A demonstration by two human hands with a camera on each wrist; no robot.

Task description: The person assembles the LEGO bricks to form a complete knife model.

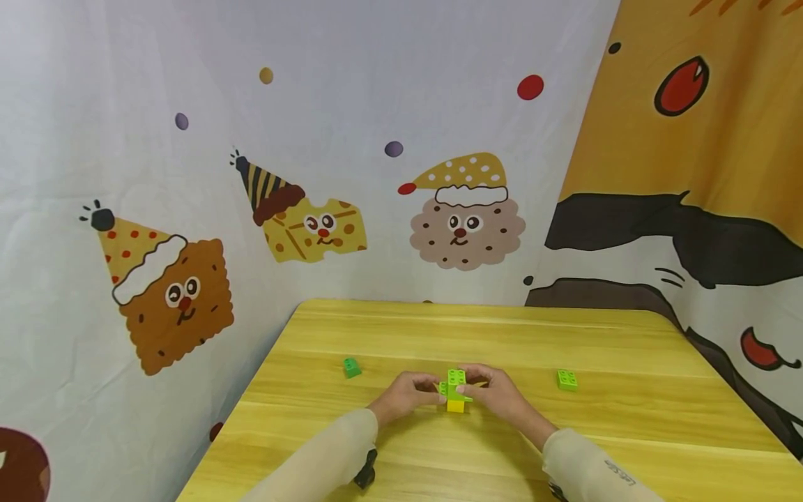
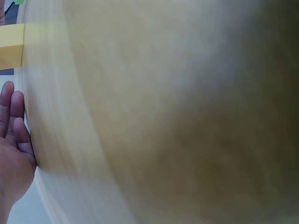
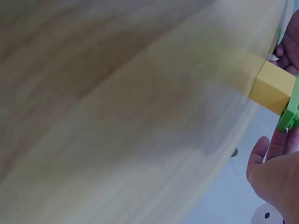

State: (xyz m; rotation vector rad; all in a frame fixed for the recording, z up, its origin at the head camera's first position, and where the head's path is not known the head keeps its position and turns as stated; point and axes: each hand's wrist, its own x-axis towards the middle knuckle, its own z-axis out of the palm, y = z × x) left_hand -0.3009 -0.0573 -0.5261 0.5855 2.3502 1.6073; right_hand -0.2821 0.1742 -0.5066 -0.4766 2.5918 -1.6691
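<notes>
A small stack of toy building bricks stands upright on the table between both hands. Its base is a yellow brick [image 1: 455, 406], with a light green plate over it and a studded light green brick [image 1: 456, 377] on top. From the right, my right hand [image 1: 497, 394] grips the stack, thumb across its front and fingers behind. On the other side, my left hand [image 1: 406, 397] pinches the plate's studded left end [image 1: 442, 388] between thumb and forefinger. The left wrist view shows its other fingers [image 2: 17, 109] loosely extended beside the tabletop.
A darker green brick [image 1: 352, 367] lies on the wooden table [image 1: 489, 328] at the left, beyond the left hand. Farther right sits another light green brick [image 1: 567, 379], studs up. A cloth with cartoon prints [image 1: 351, 84] hangs behind the table's far edge.
</notes>
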